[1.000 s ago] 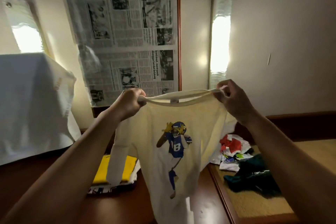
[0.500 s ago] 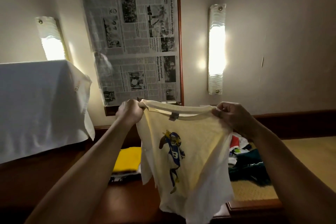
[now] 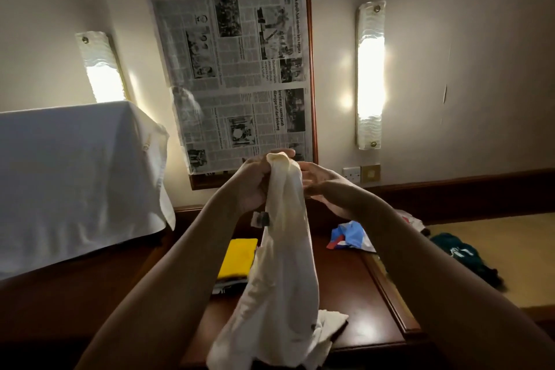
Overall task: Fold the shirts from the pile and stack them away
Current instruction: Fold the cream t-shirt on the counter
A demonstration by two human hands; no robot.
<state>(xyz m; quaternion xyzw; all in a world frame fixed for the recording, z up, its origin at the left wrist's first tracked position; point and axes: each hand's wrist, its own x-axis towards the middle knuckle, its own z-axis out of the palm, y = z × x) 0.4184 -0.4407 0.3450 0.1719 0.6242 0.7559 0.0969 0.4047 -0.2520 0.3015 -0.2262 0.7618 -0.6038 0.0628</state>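
Hanging in a long soft column, the cream shirt (image 3: 282, 264) droops from two raised hands, its cotton gathered narrow at the top and spreading into loose folds where the hem pools on the glossy dark wooden desk (image 3: 360, 294). The left hand (image 3: 252, 186) has its grip clamped round the bunched collar, fingers curled tight; a small grey label sticks out just below it. The right hand (image 3: 322, 186) lies against the other side of the cloth with fingers mostly straight (its grip looks apart, pressing rather than pinching). Behind the shirt on the desk sits a flat yellow folded shirt (image 3: 238, 258) atop a low stack. To the right, a crumpled pile (image 3: 350, 236) of red, white and blue fabric lies at the desk's edge.
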